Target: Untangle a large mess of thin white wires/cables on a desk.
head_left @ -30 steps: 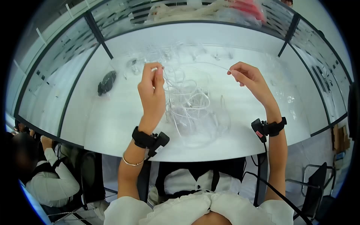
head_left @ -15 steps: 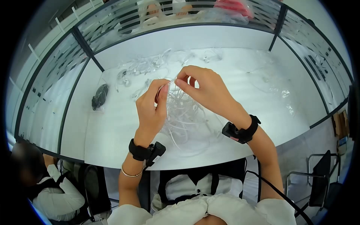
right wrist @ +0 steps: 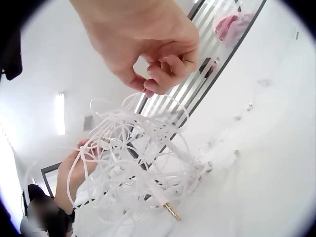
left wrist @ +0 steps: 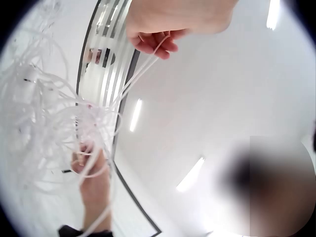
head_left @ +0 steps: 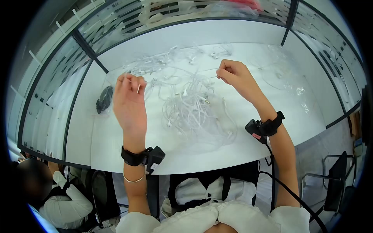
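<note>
A tangle of white earphone cables (head_left: pixel 192 106) lies mid-table in the head view, one gold plug (right wrist: pixel 172 211) showing in the right wrist view. To its left, my left hand (head_left: pixel 131 101) is raised with curled fingers round white cable; the left wrist view shows thin strands (left wrist: pixel 140 74) running from its fingers (left wrist: pixel 160 47). My right hand (head_left: pixel 241 81), up at the tangle's right, pinches a thin cable between thumb and index finger. In the right wrist view its fingertips (right wrist: pixel 149 91) meet just above the looped cables.
Bagged white cables (head_left: pixel 155 62) lie along the table's back. A black bundle (head_left: pixel 104 99) sits at the left, clear plastic bags (head_left: pixel 287 79) at the right. Low partitions with glass surround the white table (head_left: pixel 272 143). Another person (head_left: pixel 64 202) sits at lower left.
My hands were wide apart, came together above the tangle, and are now apart again. The left hand has moved left, the right hand right, each with cable.
</note>
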The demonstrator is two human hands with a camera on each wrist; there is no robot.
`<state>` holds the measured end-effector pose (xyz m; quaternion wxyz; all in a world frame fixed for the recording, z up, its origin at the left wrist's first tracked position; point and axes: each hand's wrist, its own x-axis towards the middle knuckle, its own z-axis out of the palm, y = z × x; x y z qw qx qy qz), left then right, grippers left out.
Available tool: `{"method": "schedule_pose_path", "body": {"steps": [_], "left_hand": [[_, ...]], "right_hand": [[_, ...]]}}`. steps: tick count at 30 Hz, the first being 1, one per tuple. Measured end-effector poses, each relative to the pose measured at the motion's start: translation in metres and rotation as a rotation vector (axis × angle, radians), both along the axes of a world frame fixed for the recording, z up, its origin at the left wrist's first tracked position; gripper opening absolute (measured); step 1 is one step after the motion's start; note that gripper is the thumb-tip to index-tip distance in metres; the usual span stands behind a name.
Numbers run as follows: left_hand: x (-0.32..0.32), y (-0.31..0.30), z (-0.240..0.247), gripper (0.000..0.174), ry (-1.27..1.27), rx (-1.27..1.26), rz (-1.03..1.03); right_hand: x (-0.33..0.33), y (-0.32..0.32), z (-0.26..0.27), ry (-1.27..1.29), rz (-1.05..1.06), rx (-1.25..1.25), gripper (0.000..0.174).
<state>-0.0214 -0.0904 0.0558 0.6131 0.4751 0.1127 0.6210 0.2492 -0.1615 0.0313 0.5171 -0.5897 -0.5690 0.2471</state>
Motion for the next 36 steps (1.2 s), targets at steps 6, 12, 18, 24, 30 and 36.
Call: {"method": "schedule_pose_path", "body": {"steps": [6,12,18,24,30,36], "left_hand": [[-0.025,0.006,0.029,0.025,-0.096,-0.018,-0.313],[-0.033,0.015,0.050,0.037,0.057,0.120,-0.173],[-0.020,0.021,0.080,0.032,0.111,0.181,-0.263],[0.010,0.046,0.098,0.043,0.063,0.172,-0.700],[0.095,-0.007,0.117,0.052,0.597,0.269,-0.286],[0.100,0.017,0.067,0.087,0.799,0.498,-0.145]], "right_hand": [[0.010,-0.010,-0.009,0.020,-0.017,0.036,0.024],[0.011,-0.015,-0.006,0.032,0.077,-0.099,0.021],[-0.005,-0.024,0.010,0.001,0.195,-0.029,0.016],[-0.036,-0.035,0.034,-0.145,0.022,0.254,0.025],[-0.048,-0.030,0.051,-0.209,0.261,0.181,0.025],[-0.033,-0.029,0.048,0.161,0.202,0.180,0.040]]}}
